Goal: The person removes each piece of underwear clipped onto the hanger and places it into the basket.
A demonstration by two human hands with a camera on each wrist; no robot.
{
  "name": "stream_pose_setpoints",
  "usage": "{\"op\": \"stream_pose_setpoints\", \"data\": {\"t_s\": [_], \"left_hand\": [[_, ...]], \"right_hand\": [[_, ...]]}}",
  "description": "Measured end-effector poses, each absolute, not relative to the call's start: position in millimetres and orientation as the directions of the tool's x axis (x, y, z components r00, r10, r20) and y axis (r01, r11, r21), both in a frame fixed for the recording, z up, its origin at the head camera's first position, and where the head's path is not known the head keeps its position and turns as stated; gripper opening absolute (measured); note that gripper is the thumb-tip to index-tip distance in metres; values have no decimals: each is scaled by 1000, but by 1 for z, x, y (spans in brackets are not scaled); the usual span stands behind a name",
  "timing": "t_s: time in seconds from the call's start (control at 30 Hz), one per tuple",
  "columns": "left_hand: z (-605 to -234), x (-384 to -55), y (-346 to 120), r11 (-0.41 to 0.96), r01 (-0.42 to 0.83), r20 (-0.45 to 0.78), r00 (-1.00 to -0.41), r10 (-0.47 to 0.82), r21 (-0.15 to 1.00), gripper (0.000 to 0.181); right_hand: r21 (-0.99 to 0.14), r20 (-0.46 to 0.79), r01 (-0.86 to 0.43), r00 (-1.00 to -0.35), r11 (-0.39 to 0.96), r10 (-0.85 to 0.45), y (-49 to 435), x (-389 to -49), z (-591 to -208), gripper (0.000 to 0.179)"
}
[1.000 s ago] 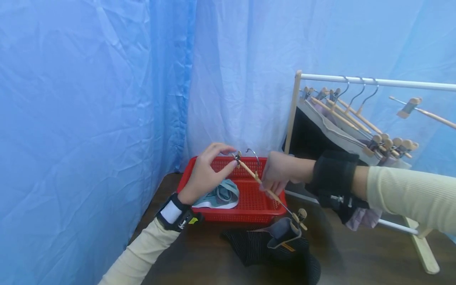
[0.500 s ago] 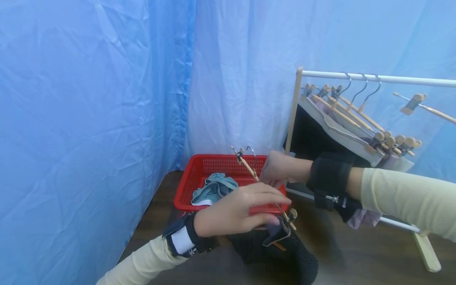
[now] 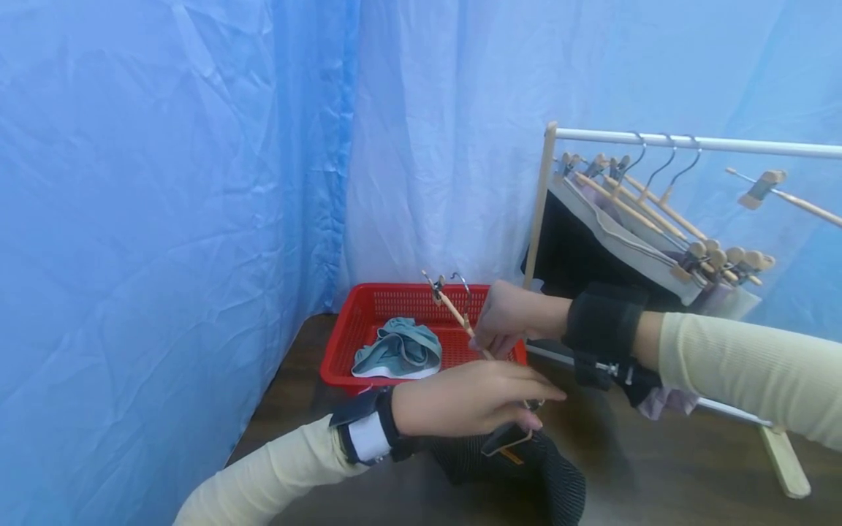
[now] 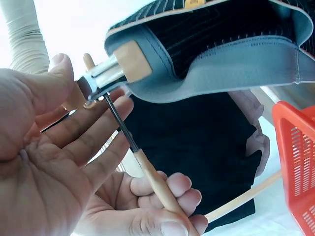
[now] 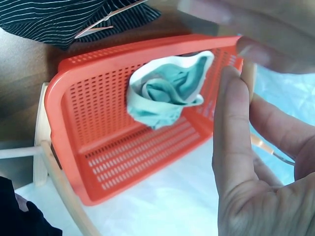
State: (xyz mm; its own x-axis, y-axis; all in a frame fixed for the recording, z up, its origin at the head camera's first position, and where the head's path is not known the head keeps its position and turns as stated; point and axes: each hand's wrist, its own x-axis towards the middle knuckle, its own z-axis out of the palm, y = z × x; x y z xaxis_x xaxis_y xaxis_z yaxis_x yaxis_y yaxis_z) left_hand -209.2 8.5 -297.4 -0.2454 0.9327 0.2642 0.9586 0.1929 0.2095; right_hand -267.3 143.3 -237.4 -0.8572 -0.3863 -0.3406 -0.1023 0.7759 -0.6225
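My right hand (image 3: 513, 318) grips the wooden bar of a clip hanger (image 3: 451, 310), which slants over the red basket with its metal hook up. At the bar's near end my left hand (image 3: 470, 398) has thumb and fingers about the hanger's clip (image 4: 132, 61). In the left wrist view the clip's wooden pad lies against the grey-blue lining of a black pinstriped garment (image 4: 256, 61), at its waistband. The garment's lower part (image 3: 559, 475) lies on the table. At the far end of the bar, the other clip (image 3: 437, 288) holds nothing.
A red basket (image 3: 335, 365) behind the hands contains a crumpled teal garment (image 3: 401, 351) with a white band. To the right stands a rack (image 3: 542, 212) with several clothes on clip hangers (image 3: 641, 212). Another hanger's clip (image 3: 763, 188) hangs farther right. Blue curtains (image 3: 197, 219) surround the table.
My left hand has left the hanger's far clip and moved down and right to the near clip at the garment's waistband. My right hand still holds the bar, shifted slightly.
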Motion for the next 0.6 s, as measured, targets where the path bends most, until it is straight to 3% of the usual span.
{"op": "stream_pose_setpoints", "data": {"t_s": [0.33, 0.6], "left_hand": [[-296, -218, 9, 212, 900, 179, -297, 938, 381, 36], [-297, -223, 6, 213, 894, 225, -319, 921, 394, 30]], "right_hand": [[-631, -341, -113, -849, 767, -405, 142, -269, -240, 19], [-590, -338, -145, -849, 794, -406, 136, -274, -240, 18]]}}
